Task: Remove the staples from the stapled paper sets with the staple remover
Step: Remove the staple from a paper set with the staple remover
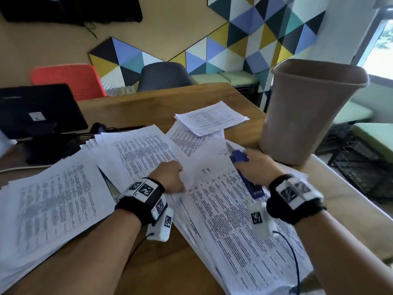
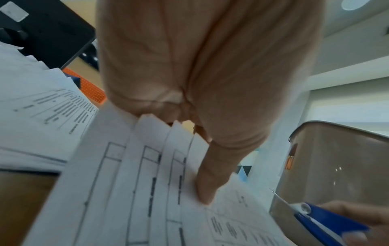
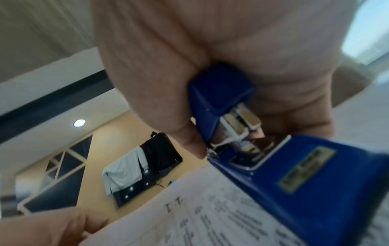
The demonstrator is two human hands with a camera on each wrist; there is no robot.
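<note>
A stapled paper set [image 1: 223, 201] printed with tables lies on top of the spread stacks in the middle of the wooden table [image 1: 148, 107]. My left hand [image 1: 176, 179] pinches its upper left corner; in the left wrist view the thumb [image 2: 205, 183] presses on the fanned sheets [image 2: 136, 174]. My right hand [image 1: 255, 165] grips a blue staple remover [image 1: 248, 177] over the set's top right part. Its metal tip [image 1: 229, 146] points away from me. The right wrist view shows the blue tool [image 3: 305, 183] close above the page [image 3: 210, 221]. No staple is visible.
A brown waste bin [image 1: 308, 116] stands on the table's right side just beyond my right hand. More paper stacks [image 1: 49, 199] cover the left, loose sheets [image 1: 210, 118] lie at the back. A black monitor [image 1: 36, 111] stands far left, chairs behind.
</note>
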